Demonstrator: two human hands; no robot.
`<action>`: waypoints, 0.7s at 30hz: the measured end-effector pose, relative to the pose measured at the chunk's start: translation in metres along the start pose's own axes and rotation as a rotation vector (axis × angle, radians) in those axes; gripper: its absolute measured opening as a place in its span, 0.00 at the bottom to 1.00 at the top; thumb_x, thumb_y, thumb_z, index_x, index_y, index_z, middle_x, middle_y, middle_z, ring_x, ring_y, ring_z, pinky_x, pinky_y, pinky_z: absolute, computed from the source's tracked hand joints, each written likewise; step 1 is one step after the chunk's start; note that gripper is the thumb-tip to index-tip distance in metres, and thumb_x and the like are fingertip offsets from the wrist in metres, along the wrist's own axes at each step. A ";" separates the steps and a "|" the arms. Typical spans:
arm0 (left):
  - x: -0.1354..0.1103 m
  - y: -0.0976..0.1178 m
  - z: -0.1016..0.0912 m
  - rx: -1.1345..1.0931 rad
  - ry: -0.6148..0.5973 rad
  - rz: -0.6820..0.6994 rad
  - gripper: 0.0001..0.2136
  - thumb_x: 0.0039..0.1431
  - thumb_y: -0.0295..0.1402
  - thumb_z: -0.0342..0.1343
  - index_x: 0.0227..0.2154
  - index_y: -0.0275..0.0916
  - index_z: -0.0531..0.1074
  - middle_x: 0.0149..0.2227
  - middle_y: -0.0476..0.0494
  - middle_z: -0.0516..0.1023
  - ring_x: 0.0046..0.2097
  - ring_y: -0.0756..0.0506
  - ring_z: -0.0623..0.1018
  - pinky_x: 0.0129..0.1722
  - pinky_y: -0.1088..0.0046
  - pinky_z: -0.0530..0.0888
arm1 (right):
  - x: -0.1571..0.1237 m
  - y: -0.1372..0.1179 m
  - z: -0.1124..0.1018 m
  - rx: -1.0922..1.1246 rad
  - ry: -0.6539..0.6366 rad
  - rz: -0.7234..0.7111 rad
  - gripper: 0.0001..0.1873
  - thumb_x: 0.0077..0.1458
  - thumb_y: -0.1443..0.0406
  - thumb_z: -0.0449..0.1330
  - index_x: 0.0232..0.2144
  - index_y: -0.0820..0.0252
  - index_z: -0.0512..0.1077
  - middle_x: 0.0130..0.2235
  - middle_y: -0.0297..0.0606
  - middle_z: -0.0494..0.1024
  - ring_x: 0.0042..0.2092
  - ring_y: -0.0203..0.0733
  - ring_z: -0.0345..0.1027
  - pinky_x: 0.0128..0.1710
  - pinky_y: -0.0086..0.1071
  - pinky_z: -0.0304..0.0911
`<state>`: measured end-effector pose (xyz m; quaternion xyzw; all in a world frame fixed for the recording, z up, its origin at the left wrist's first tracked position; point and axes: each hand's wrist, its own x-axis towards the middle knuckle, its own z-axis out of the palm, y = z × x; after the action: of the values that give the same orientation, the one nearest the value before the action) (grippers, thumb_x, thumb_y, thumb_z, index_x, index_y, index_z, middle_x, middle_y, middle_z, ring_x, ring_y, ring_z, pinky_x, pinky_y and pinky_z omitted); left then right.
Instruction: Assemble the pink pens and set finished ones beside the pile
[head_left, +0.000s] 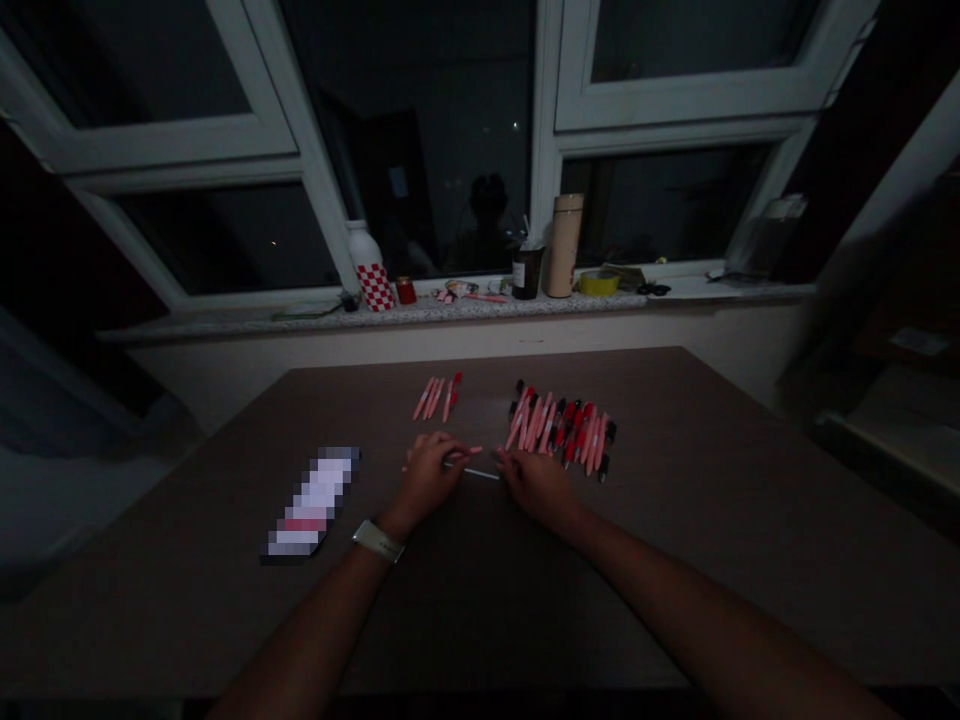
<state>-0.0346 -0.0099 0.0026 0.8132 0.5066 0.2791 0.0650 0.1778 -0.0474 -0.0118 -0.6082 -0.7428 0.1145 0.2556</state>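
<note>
Curled shut, the left hand grips a slim pink plastic pen, whose end pokes out toward the right hand. On my feed the right hand's fingertips are pinched on the end of a thin white refill rod, which spans the gap between the two hands. Both hands rest near the middle of the dark brown wooden table. Just beyond the right hand lies a heap of pink and red pens, and a smaller cluster of pink pens lies beyond the left. I see a white wristwatch on the left wrist
</note>
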 end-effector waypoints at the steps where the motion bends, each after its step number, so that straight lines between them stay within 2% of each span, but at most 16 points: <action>1: -0.001 0.003 0.000 0.001 -0.025 0.018 0.07 0.61 0.35 0.59 0.39 0.44 0.79 0.42 0.44 0.77 0.47 0.40 0.71 0.46 0.63 0.65 | 0.000 0.000 0.000 -0.006 -0.010 0.002 0.16 0.67 0.57 0.52 0.38 0.56 0.76 0.36 0.41 0.83 0.37 0.43 0.76 0.32 0.30 0.56; 7: -0.005 0.009 -0.002 0.009 -0.146 0.060 0.04 0.60 0.33 0.60 0.37 0.45 0.79 0.44 0.44 0.76 0.48 0.40 0.69 0.44 0.63 0.62 | 0.003 0.000 -0.001 -0.051 -0.068 0.088 0.15 0.67 0.59 0.50 0.41 0.60 0.74 0.39 0.45 0.82 0.39 0.44 0.76 0.34 0.30 0.57; 14: -0.005 0.006 -0.001 0.037 -0.174 0.064 0.04 0.63 0.32 0.57 0.37 0.42 0.76 0.45 0.44 0.75 0.49 0.40 0.68 0.44 0.64 0.61 | 0.003 -0.002 -0.007 -0.064 -0.114 0.066 0.14 0.66 0.57 0.51 0.44 0.57 0.72 0.39 0.42 0.82 0.41 0.45 0.76 0.34 0.30 0.57; 21: -0.005 0.009 -0.002 0.021 -0.151 0.043 0.05 0.65 0.34 0.54 0.37 0.41 0.74 0.45 0.44 0.76 0.49 0.40 0.69 0.45 0.64 0.62 | 0.003 0.002 -0.002 -0.048 -0.057 0.021 0.13 0.65 0.58 0.53 0.41 0.58 0.73 0.37 0.42 0.82 0.39 0.46 0.76 0.33 0.31 0.56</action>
<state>-0.0297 -0.0192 0.0056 0.8433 0.4854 0.2132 0.0883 0.1801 -0.0438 -0.0106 -0.6185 -0.7457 0.1166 0.2187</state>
